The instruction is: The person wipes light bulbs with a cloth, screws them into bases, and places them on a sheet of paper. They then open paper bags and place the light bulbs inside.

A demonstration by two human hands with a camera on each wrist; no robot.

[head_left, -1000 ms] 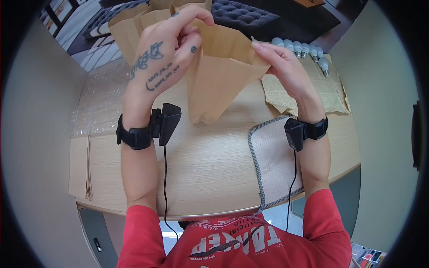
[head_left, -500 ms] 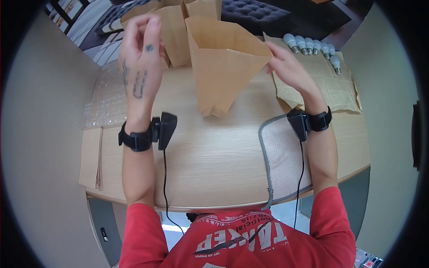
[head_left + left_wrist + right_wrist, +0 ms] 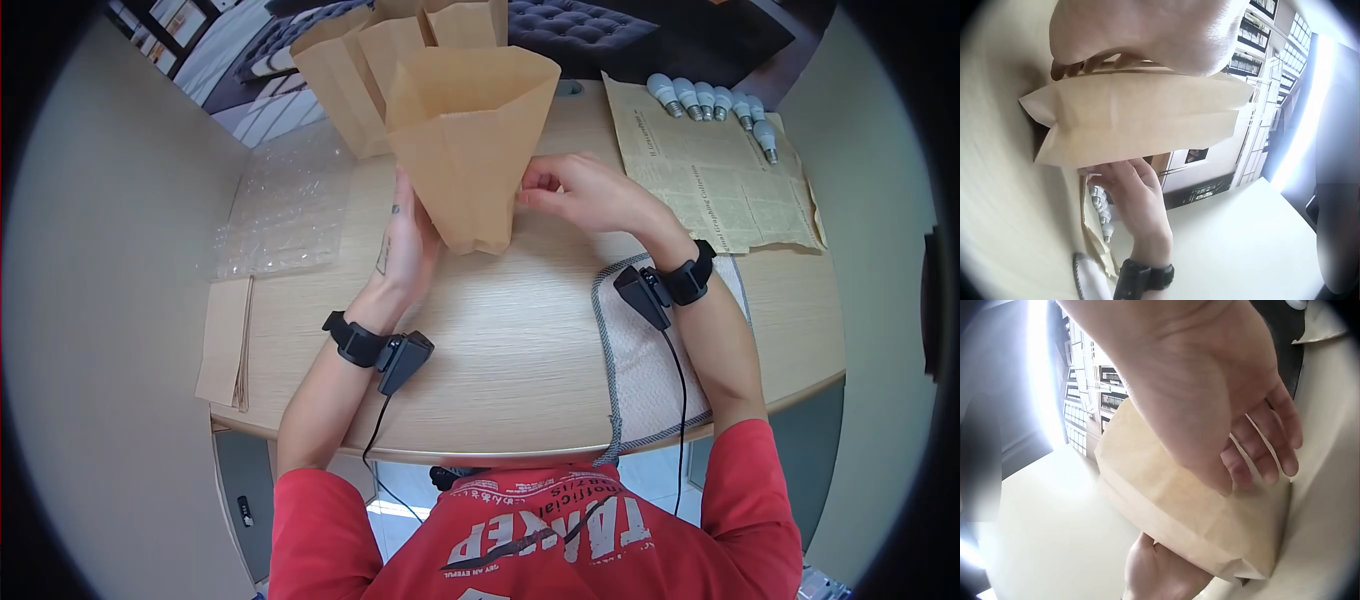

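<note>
An open-topped brown paper bag (image 3: pixel 468 185) stands upright on the table in front of me, its mouth spread wide. My left hand (image 3: pixel 408 242) lies along its left side with the fingers stretched out, partly hidden behind the paper. On the opposite side, my right hand (image 3: pixel 598 196) has its fingertips right at the bag's wall, loosely bent. In the right wrist view the fingers (image 3: pixel 1254 447) are spread beside the paper bag (image 3: pixel 1179 500), without wrapping round it. The left wrist view shows the bag (image 3: pixel 1135 119) between both hands, with a folded crease at its base.
Several opened paper bags (image 3: pixel 340 85) stand behind at the left. Bubble wrap (image 3: pixel 285 210) and flat folded bags (image 3: pixel 225 340) lie on the left. At right, several light bulbs (image 3: pixel 690 98) lie by printed brown paper (image 3: pixel 715 180); a pale cloth (image 3: pixel 650 370) is nearer.
The bag has come down onto the table and shifted slightly left. My left hand left its rim and dropped to its left side; my right hand moved from the rim down to its right side.
</note>
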